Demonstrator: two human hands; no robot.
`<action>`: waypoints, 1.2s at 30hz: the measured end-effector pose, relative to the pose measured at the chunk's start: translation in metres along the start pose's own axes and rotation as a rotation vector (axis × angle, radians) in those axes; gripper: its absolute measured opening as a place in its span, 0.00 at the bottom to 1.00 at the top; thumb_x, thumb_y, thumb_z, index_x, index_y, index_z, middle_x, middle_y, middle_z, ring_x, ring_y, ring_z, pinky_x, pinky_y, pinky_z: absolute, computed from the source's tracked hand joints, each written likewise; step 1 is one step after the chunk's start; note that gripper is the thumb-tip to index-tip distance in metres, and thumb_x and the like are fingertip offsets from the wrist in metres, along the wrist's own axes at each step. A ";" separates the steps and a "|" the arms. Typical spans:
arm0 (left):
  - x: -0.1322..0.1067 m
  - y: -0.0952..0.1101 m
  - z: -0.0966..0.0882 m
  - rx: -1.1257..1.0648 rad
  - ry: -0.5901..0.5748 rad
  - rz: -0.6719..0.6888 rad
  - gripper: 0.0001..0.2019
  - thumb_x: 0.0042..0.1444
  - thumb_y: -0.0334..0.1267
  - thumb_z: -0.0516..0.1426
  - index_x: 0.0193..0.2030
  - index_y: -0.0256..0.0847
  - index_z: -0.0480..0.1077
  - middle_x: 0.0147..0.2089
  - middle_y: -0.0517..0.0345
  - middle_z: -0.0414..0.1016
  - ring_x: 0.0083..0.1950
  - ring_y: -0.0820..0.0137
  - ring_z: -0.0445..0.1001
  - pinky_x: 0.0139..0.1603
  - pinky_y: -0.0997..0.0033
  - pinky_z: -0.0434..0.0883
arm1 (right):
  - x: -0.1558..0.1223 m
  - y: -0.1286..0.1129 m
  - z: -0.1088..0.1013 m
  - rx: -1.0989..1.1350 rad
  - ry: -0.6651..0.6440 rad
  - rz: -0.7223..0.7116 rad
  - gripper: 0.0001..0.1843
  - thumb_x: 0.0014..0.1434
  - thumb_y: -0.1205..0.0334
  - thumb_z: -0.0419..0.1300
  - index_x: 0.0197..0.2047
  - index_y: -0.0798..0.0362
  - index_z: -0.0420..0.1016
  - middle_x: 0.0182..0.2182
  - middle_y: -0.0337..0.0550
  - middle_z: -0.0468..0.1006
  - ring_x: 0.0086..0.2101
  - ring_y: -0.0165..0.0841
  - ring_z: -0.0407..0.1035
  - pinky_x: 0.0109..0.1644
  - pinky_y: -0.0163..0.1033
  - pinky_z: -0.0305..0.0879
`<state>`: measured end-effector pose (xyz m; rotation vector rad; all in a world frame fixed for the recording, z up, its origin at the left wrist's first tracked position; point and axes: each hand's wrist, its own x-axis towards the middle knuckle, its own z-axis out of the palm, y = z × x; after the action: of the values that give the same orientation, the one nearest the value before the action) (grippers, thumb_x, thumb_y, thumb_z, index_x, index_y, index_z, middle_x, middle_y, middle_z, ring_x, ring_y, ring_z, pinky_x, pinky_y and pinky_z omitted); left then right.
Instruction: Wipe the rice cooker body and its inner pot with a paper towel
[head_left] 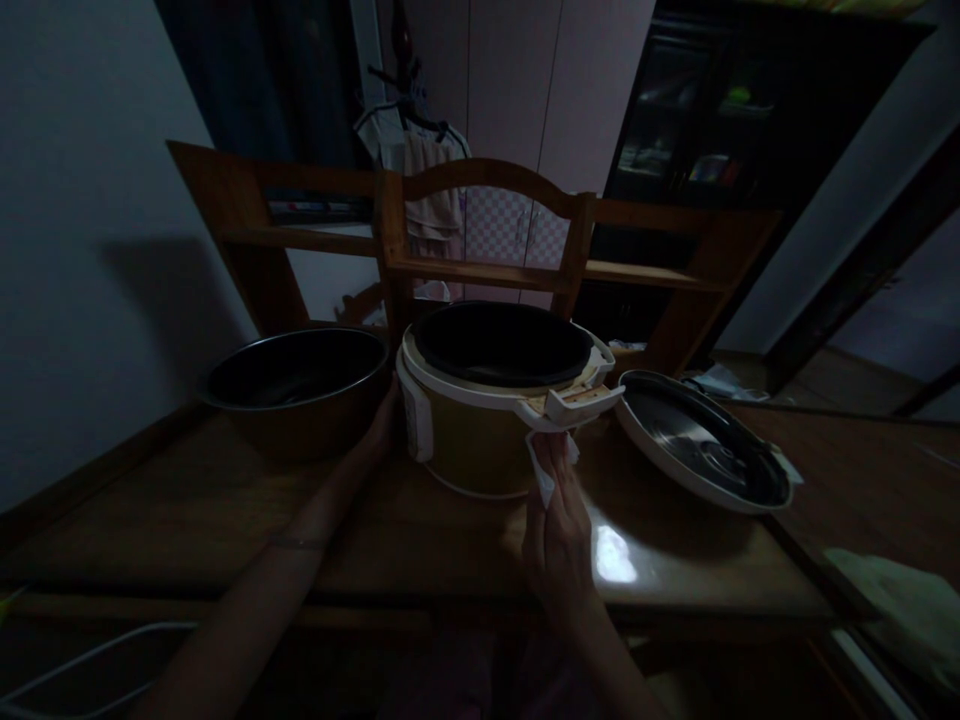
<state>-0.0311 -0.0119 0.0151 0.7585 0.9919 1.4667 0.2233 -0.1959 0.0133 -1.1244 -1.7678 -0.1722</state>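
Note:
An electric cooker [480, 440] with a dull gold body and white rim stands upright on the wooden desk. Its lid is off, and a dark inner pot [502, 345] sits inside. My right hand [559, 520] is closed on a white tissue [541, 470], pressed to the cooker's front right side just below the white handle [581, 402]. Reaching along the cooker's left side, my left hand [384, 422] lies in the gap beside a separate dark pot [296, 385]. Its fingers are mostly hidden in shadow there.
To the right, the round lid [705, 440] lies with its metal inside facing up, near the desk's right edge. A wooden shelf rack [487, 270] runs along the back of the desk [435, 545]. Pale cloth [900, 610] lies at lower right.

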 end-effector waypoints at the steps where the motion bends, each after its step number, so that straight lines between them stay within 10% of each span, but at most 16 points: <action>1: 0.000 0.000 0.000 0.001 -0.001 0.003 0.22 0.66 0.53 0.56 0.58 0.44 0.79 0.60 0.52 0.82 0.74 0.57 0.67 0.75 0.59 0.64 | -0.001 0.000 0.000 0.004 -0.002 -0.003 0.36 0.75 0.69 0.44 0.81 0.46 0.40 0.78 0.45 0.49 0.77 0.44 0.41 0.76 0.63 0.56; 15: 0.003 -0.004 -0.006 -0.005 -0.029 0.040 0.18 0.65 0.48 0.58 0.54 0.43 0.80 0.55 0.52 0.85 0.73 0.55 0.69 0.75 0.62 0.65 | -0.016 -0.005 0.004 0.112 -0.070 0.093 0.33 0.76 0.66 0.43 0.81 0.47 0.45 0.78 0.45 0.50 0.76 0.41 0.44 0.78 0.61 0.51; 20: 0.006 -0.005 -0.007 -0.002 0.009 0.018 0.18 0.64 0.50 0.59 0.55 0.45 0.79 0.56 0.51 0.84 0.74 0.57 0.67 0.75 0.62 0.64 | -0.022 -0.005 0.005 0.599 0.057 0.533 0.30 0.76 0.48 0.48 0.74 0.49 0.64 0.75 0.45 0.60 0.75 0.44 0.49 0.79 0.59 0.46; 25: 0.009 -0.005 -0.007 -0.029 0.010 0.001 0.21 0.64 0.53 0.58 0.55 0.41 0.79 0.58 0.48 0.83 0.77 0.55 0.62 0.77 0.59 0.60 | -0.006 0.003 -0.019 1.176 0.395 0.967 0.32 0.72 0.39 0.51 0.70 0.45 0.70 0.65 0.45 0.76 0.66 0.45 0.69 0.73 0.59 0.62; 31: 0.006 -0.003 -0.004 -0.037 0.004 0.009 0.19 0.63 0.49 0.60 0.56 0.42 0.79 0.60 0.50 0.82 0.76 0.56 0.64 0.78 0.59 0.58 | 0.042 0.011 -0.050 1.091 0.560 0.845 0.30 0.71 0.42 0.49 0.69 0.44 0.71 0.64 0.43 0.76 0.66 0.39 0.68 0.72 0.54 0.62; 36: -0.006 0.005 0.004 -0.022 -0.005 0.028 0.20 0.67 0.50 0.55 0.58 0.43 0.79 0.61 0.53 0.82 0.77 0.59 0.62 0.78 0.61 0.59 | 0.063 0.015 -0.017 0.883 0.457 0.707 0.33 0.70 0.38 0.53 0.69 0.47 0.69 0.67 0.44 0.72 0.70 0.38 0.59 0.77 0.52 0.47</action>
<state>-0.0295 -0.0170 0.0218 0.7625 0.9630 1.4971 0.2408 -0.1593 0.0663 -0.8680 -0.7927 0.6691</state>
